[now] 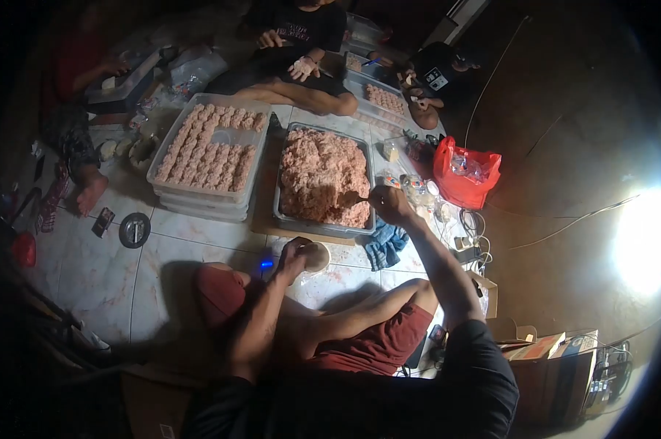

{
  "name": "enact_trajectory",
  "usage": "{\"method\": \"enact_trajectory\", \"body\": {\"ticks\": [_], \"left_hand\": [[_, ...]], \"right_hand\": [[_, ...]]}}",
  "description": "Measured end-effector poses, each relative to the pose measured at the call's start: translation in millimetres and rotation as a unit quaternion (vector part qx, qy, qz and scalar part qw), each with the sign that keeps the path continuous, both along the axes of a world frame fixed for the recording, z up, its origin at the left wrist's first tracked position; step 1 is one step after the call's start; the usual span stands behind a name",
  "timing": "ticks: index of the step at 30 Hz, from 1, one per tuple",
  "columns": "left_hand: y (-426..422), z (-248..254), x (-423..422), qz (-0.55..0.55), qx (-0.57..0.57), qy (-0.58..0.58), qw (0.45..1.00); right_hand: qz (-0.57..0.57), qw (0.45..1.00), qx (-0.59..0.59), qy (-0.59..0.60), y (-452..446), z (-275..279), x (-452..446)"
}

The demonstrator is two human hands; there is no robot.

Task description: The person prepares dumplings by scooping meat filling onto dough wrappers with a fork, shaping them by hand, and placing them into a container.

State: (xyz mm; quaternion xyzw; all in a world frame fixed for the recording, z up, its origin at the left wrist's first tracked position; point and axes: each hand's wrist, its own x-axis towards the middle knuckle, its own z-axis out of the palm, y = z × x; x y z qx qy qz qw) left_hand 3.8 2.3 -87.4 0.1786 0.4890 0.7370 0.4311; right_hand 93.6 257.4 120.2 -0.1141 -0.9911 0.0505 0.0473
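My right hand (391,204) is closed on the handle of a utensil (356,198) at the right side of a tray (278,197). The utensil's tip meets the heap of pink minced mixture (323,172) in that tray. Nearer to me, my left hand (295,260) has its fingers round a stack of thin pale round wrappers (316,257). A pale round lid or dish shows just behind the stack. Left of the tray, a clear plastic container (155,180) holds rows of shaped pink pieces (206,162), with a gap near its upper right.
A red plastic bag (466,175), a blue cloth (387,245) and cables lie to the right. Other people sit across the floor, one with a hand (303,69) raised, by more trays (378,110). A dark round lid (134,230) lies at left.
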Motion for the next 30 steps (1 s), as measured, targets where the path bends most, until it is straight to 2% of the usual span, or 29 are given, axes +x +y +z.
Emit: {"method": "enact_trajectory", "body": {"ticks": [1, 2, 3, 4, 5, 7, 8, 10, 11, 12, 14, 16, 18, 21, 22, 24, 26, 27, 28, 30], "left_hand": [[3.8, -6.3, -5.9, 0.003, -0.008, 0.063, 0.998], [8.1, -13.1, -5.0, 0.002, -0.013, 0.066, 0.998], [11.0, 12.8, -3.5, -0.016, 0.054, -0.084, 0.995], [14.4, 39.0, -3.4, -0.032, 0.12, -0.231, 0.965], [16.8, 59.3, -4.7, -0.032, 0.115, -0.228, 0.966], [21.4, 94.4, -3.9, -0.064, 0.259, -0.322, 0.908], [23.4, 111.4, 0.0, -0.063, 0.254, -0.321, 0.91], [29.2, 136.2, 12.0, -0.084, 0.354, -0.309, 0.879], [34.2, 142.7, 20.7, -0.034, 0.323, -0.316, 0.892], [33.6, 150.0, 25.6, -0.036, 0.319, -0.312, 0.894], [26.2, 162.9, 35.3, -0.025, 0.351, -0.343, 0.871], [21.1, 157.3, 29.8, -0.004, 0.35, -0.345, 0.871], [17.2, 147.6, 27.2, -0.018, 0.365, -0.34, 0.867], [10.6, 136.1, 23.2, 0.002, 0.348, -0.425, 0.835], [5.3, 128.7, 18.7, 0.005, 0.351, -0.459, 0.816], [-5.4, 109.5, 7.1, 0.036, 0.36, -0.46, 0.811], [-15.2, 103.4, -2.4, 0.063, 0.375, -0.461, 0.802], [-18.7, 104.5, -4.5, 0.063, 0.323, -0.408, 0.851], [-20.2, 105.2, -2.5, 0.061, 0.269, -0.355, 0.893], [-15.8, 106.6, 11.9, -0.023, 0.273, -0.372, 0.887]], "right_hand": [[-0.023, 0.993, -0.105, 0.048, -1.0, -0.1, 11.3], [-0.047, 0.972, -0.211, 0.095, -5.1, -4.0, 22.8], [-0.045, 0.968, -0.199, 0.147, -9.1, -14.4, 32.9], [-0.045, 0.966, -0.203, 0.151, -18.8, -16.8, 41.3], [-0.075, 0.957, -0.199, 0.195, -37.6, -11.6, 47.1], [-0.109, 0.948, -0.152, 0.259, -68.4, -14.6, 59.5], [-0.091, 0.941, -0.109, 0.306, -76.8, -25.7, 62.2], [-0.095, 0.933, -0.066, 0.34, -97.3, -54.1, 63.4], [-0.064, 0.935, -0.034, 0.347, -104.9, -67.3, 61.8], [-0.034, 0.935, -0.001, 0.354, -114.3, -71.7, 59.0], [-0.048, 0.927, -0.044, 0.369, -126.4, -74.4, 62.6], [-0.037, 0.901, -0.109, 0.418, -141.8, -51.0, 60.7], [-0.022, 0.912, -0.127, 0.391, -149.4, -62.2, 66.2], [0.03, 0.947, -0.028, 0.319, -143.3, -74.3, 77.7], [0.033, 0.958, -0.017, 0.285, -140.7, -66.5, 86.2], [0.055, 0.967, -0.014, 0.25, -127.5, -75.0, 101.7], [0.025, 0.972, -0.097, 0.213, -124.5, -61.9, 112.6], [-0.003, 0.964, -0.165, 0.209, -124.6, -54.2, 112.2], [-0.003, 0.965, -0.163, 0.204, -128.5, -38.5, 107.5], [0.045, 0.926, -0.289, 0.237, -135.5, -13.1, 93.0]]}}
